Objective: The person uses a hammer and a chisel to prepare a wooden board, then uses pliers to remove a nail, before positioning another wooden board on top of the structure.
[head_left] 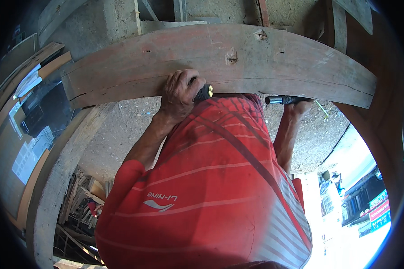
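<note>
A long, weathered wooden board (179, 51) spans the view in front of me, cracked along its near side and marked with knots. My left hand (178, 94) rests against its near edge with the fingers curled. In its grip is a black rounded object with a brass-coloured end (204, 93); the fingers cover the rest, so its kind is unclear. Under the board's near edge, on the right, my right hand (301, 106) is closed around a dark cylindrical tool with a silvery tip (279, 99) pointing left. The board hides part of that hand and tool.
At left, a pale wooden beam (60, 179) runs toward me, beside a panel with papers (31, 152). Scrap wood (83, 197) lies at lower left. A brown wooden surface (384, 134) borders the right. Concrete ground (130, 125) shows below the board.
</note>
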Tool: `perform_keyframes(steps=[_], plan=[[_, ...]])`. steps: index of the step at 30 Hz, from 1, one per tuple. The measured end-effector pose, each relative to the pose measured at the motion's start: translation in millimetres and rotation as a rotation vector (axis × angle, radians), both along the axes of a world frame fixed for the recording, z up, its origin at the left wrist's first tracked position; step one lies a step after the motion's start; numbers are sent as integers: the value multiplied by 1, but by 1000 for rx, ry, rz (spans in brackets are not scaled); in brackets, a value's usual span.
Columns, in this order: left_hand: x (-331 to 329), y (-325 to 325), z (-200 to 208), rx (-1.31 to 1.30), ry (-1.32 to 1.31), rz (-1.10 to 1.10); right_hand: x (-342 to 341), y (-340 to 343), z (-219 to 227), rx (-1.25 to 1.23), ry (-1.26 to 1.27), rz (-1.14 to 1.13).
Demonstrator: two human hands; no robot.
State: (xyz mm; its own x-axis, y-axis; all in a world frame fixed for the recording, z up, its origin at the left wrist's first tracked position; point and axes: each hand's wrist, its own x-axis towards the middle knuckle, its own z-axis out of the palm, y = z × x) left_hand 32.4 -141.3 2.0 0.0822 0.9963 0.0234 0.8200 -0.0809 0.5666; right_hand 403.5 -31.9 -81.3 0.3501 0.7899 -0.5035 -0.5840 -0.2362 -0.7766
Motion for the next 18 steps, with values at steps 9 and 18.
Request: perform_keyframes(steps=[9,18], plan=[[2,-2,-9,-38,-24,12,-16,0,4,-18,-65,-31],[-9,13,-5,-52,-42,-29,-6,-7,-9,-71,-50,-47]])
